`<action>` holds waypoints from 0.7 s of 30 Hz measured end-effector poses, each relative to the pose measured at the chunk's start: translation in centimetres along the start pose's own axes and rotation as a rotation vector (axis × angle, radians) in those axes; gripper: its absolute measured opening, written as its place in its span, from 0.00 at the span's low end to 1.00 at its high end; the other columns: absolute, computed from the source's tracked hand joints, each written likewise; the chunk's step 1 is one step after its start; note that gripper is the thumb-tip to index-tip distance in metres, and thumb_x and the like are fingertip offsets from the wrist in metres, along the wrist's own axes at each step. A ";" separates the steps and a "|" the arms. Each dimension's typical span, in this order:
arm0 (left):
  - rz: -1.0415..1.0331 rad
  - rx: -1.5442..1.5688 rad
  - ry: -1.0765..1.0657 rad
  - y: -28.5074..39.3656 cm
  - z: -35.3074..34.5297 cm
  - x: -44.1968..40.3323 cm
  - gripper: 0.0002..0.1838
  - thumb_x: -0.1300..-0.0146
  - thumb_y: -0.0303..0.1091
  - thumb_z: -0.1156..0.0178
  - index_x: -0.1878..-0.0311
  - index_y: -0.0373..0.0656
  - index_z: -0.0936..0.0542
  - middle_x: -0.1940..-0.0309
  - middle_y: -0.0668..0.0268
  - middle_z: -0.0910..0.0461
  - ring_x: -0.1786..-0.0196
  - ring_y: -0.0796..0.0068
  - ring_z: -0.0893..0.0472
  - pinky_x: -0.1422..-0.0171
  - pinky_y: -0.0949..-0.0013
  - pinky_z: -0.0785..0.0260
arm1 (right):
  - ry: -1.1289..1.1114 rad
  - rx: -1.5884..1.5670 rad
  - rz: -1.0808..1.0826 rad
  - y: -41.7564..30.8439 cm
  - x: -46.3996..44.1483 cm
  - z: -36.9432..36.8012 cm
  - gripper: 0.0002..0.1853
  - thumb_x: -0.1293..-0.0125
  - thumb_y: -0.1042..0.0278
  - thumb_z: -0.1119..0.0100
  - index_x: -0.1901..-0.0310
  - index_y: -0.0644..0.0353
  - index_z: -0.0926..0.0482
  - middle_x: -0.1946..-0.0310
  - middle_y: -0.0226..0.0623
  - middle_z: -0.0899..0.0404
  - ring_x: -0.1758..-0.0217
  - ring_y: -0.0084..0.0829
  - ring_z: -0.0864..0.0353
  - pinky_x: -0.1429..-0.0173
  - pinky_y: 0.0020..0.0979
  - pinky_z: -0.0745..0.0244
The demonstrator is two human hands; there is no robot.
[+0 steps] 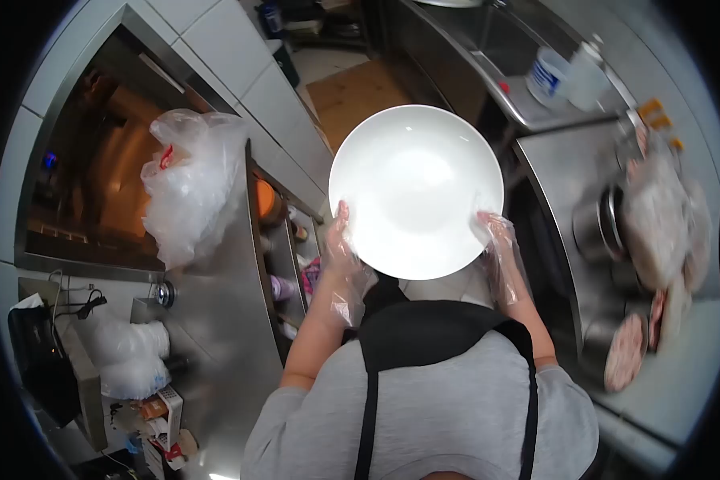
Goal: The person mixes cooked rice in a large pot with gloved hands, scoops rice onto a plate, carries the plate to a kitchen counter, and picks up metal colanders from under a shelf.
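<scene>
A large round white plate [416, 188] is held out in front of me at about waist height, its bare upper face towards the camera. My left hand [346, 252], in a clear plastic glove, grips the rim at the lower left with the thumb on top. At the lower right, my right hand [498, 240] holds the rim in the same way, also gloved. The fingers of both hands are hidden under the plate. Nothing lies on it.
A steel counter [224, 320] on the left carries a bulging clear plastic bag [192, 188]. Open shelves [284, 240] sit below it. Right, a steel table [564, 172] holds a pot [592, 228] and bagged goods [656, 216]. A sink [496, 40] stands ahead, with bottles beside it.
</scene>
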State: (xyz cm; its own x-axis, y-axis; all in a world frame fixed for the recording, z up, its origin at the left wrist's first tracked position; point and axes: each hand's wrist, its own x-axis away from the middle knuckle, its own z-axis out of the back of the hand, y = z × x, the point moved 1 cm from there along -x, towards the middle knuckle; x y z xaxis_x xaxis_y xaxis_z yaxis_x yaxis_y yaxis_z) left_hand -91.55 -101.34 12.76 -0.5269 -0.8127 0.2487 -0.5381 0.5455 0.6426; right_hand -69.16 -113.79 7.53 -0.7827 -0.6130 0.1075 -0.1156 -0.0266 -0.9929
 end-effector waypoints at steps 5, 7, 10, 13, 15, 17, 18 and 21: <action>-0.203 -0.008 0.069 5.1 1.5 -11.3 0.32 0.37 0.52 0.55 0.41 0.33 0.41 0.46 0.54 0.32 0.45 0.61 0.30 0.41 0.60 0.37 | -0.153 0.654 0.890 -7.8 -12.4 -12.5 0.30 0.41 0.65 0.49 0.38 0.64 0.43 0.39 0.47 0.41 0.35 0.39 0.43 0.34 0.37 0.49; -0.132 -0.027 0.115 7.7 1.3 -16.2 0.32 0.37 0.52 0.55 0.41 0.33 0.40 0.46 0.55 0.32 0.45 0.61 0.30 0.41 0.60 0.38 | -0.358 0.942 0.966 -9.3 -16.3 -17.9 0.31 0.41 0.61 0.50 0.37 0.63 0.44 0.37 0.46 0.44 0.32 0.41 0.48 0.31 0.39 0.54; -0.115 -0.065 0.071 10.7 0.6 -22.7 0.31 0.36 0.51 0.56 0.41 0.32 0.40 0.47 0.54 0.32 0.45 0.60 0.30 0.40 0.59 0.38 | -0.353 1.073 1.121 -7.0 -23.2 -25.9 0.32 0.40 0.59 0.52 0.36 0.62 0.47 0.35 0.47 0.50 0.30 0.38 0.54 0.30 0.42 0.59; -0.085 -0.059 -0.001 11.8 -0.8 -29.3 0.31 0.36 0.52 0.56 0.41 0.33 0.40 0.47 0.54 0.31 0.45 0.59 0.30 0.40 0.58 0.38 | -0.399 1.007 1.190 -7.2 -27.5 -32.0 0.32 0.37 0.57 0.58 0.35 0.63 0.52 0.33 0.48 0.56 0.29 0.39 0.60 0.29 0.40 0.64; -0.011 -0.101 -0.002 12.3 -0.9 -33.6 0.30 0.35 0.51 0.58 0.41 0.34 0.39 0.48 0.53 0.31 0.46 0.58 0.30 0.40 0.58 0.38 | -0.649 0.899 1.089 -8.1 -28.3 -35.1 0.32 0.38 0.60 0.58 0.35 0.65 0.53 0.34 0.48 0.55 0.29 0.44 0.60 0.29 0.36 0.65; -0.217 0.078 -0.123 13.2 -3.6 -37.7 0.31 0.36 0.50 0.56 0.41 0.34 0.41 0.46 0.55 0.33 0.45 0.61 0.31 0.41 0.60 0.38 | -0.835 0.904 0.951 -7.7 -30.1 -36.7 0.34 0.36 0.54 0.62 0.35 0.64 0.56 0.33 0.48 0.59 0.29 0.44 0.63 0.28 0.36 0.67; -0.147 0.048 -0.147 13.8 -2.9 -40.4 0.31 0.36 0.51 0.56 0.40 0.33 0.41 0.45 0.54 0.34 0.45 0.61 0.31 0.40 0.60 0.39 | -0.954 0.906 0.820 -7.4 -31.0 -36.9 0.32 0.35 0.55 0.65 0.35 0.64 0.56 0.33 0.49 0.60 0.28 0.41 0.64 0.28 0.37 0.67; -0.084 -0.026 -0.170 15.7 -0.8 -48.2 0.31 0.36 0.51 0.59 0.39 0.33 0.42 0.45 0.53 0.35 0.44 0.59 0.32 0.40 0.59 0.39 | -1.124 0.839 1.006 -6.4 -36.3 -35.8 0.25 0.33 0.57 0.65 0.40 0.66 0.44 0.40 0.49 0.45 0.36 0.41 0.47 0.33 0.36 0.54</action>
State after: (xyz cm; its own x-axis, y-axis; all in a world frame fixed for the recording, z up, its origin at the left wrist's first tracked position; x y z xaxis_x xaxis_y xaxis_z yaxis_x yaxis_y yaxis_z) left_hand -74.07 -53.74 11.38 -0.5855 -0.8078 0.0684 -0.5692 0.4696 0.6749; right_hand -61.90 -63.06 11.73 0.4771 -0.8442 -0.2443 0.7238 0.5351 -0.4356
